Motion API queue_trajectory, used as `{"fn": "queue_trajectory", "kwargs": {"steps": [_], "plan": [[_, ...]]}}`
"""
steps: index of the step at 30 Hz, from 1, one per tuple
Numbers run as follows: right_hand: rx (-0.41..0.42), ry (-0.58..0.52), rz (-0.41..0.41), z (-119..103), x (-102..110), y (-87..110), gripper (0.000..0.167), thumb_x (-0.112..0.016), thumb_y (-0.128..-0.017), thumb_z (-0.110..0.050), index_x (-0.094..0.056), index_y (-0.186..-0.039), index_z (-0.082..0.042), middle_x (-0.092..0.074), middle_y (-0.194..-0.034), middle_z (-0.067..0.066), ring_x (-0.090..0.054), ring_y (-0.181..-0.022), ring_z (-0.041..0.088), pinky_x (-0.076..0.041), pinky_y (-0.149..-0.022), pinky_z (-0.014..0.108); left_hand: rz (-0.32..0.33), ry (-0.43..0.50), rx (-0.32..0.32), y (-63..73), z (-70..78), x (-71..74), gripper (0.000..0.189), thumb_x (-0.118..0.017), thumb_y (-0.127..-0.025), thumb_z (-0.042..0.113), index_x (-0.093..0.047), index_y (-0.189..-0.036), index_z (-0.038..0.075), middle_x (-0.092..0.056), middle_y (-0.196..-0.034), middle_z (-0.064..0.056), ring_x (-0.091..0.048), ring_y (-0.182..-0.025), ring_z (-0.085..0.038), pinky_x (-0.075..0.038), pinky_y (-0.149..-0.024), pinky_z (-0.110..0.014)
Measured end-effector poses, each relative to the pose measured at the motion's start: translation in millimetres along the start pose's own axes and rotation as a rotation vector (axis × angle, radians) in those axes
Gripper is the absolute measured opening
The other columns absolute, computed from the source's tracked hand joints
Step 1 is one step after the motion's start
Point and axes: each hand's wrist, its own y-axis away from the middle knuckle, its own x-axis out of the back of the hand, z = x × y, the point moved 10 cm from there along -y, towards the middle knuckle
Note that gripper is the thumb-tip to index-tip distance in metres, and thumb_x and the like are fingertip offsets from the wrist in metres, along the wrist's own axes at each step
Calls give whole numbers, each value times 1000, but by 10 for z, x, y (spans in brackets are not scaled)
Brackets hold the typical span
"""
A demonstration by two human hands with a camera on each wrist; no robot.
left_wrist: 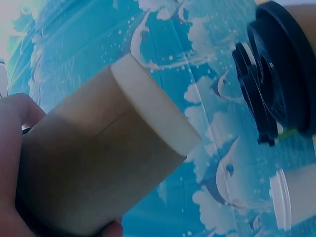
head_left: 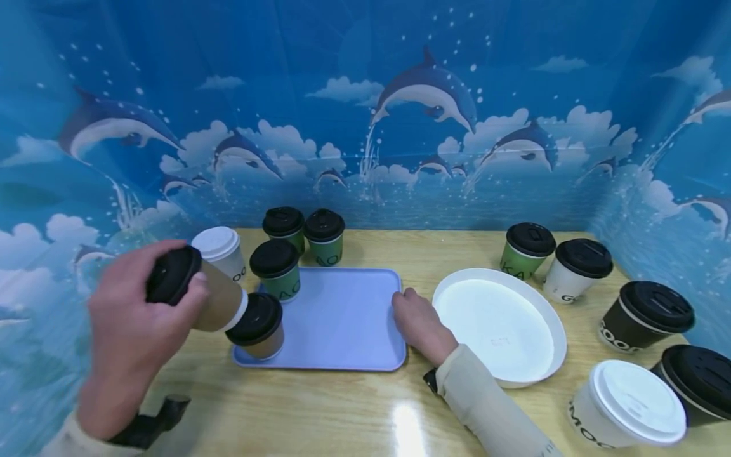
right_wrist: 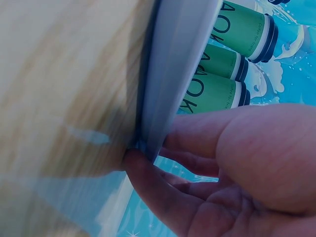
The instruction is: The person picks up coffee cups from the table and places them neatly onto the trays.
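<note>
My left hand [head_left: 139, 308] grips a brown paper coffee cup [head_left: 217, 295] by its black lid, holding it tilted in the air left of the blue tray [head_left: 348, 317]. In the left wrist view the white-rimmed base of that coffee cup [left_wrist: 98, 153] points away from the palm. My right hand [head_left: 421, 324] pinches the tray's right edge; the right wrist view shows the fingers around the tray rim [right_wrist: 173, 64]. Another brown cup with a black lid [head_left: 259, 327] stands at the tray's front left. A green cup [head_left: 276, 270] stands at its back left corner.
Behind the tray stand two green cups [head_left: 324, 238] and a white-lidded cup [head_left: 219, 251]. A round white dish [head_left: 497, 327] lies right of my right hand. Further right are several lidded cups, including a green one [head_left: 526, 251] and a white one [head_left: 625, 406]. A dolphin-print backdrop [head_left: 365, 127] encloses the table.
</note>
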Motion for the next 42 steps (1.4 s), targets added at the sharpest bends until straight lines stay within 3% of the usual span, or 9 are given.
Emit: {"fn": "queue_trajectory", "kwargs": {"steps": [13,22,29,35,42], "plan": [[-9,-9,-3,17,-2,-15,16,-50,-101,3,-65,-103,8,-59,-92,22,-61,-75,34,-55,-65,47,-88,7,-112,-68,321,-281,48,-71,-83,30,-70,-124,6,-68,-119,-22,-60,-101,-42,-48,-71,-65],[10,-15,17,4,13,-2,14,-51,-99,4,-65,-101,8,-58,-89,22,-60,-73,34,-55,-64,46,-150,-30,-155,-187,419,-434,46,-70,-83,32,-69,-122,6,-66,-119,-23,-59,-95,-41,-50,-63,-62],[11,-22,23,3,21,0,14,-51,-99,4,-64,-100,8,-58,-90,23,-61,-73,35,-55,-64,48,-248,-73,-165,-215,480,-599,47,-70,-84,36,-67,-123,9,-64,-122,-24,-58,-97,-42,-54,-64,-63],[4,-27,9,9,1,-7,16,-50,-100,3,-65,-103,8,-59,-92,23,-61,-74,35,-55,-66,47,-268,-56,-210,-239,577,-711,48,-67,-84,37,-68,-124,10,-64,-121,-23,-60,-98,-41,-54,-65,-61],[-8,-30,-5,18,-12,-16,17,-49,-101,3,-65,-104,8,-59,-94,24,-61,-75,35,-56,-65,47,-345,-35,-217,-268,690,-896,52,-65,-88,38,-67,-130,8,-62,-128,-23,-58,-109,-42,-54,-73,-61]]}}
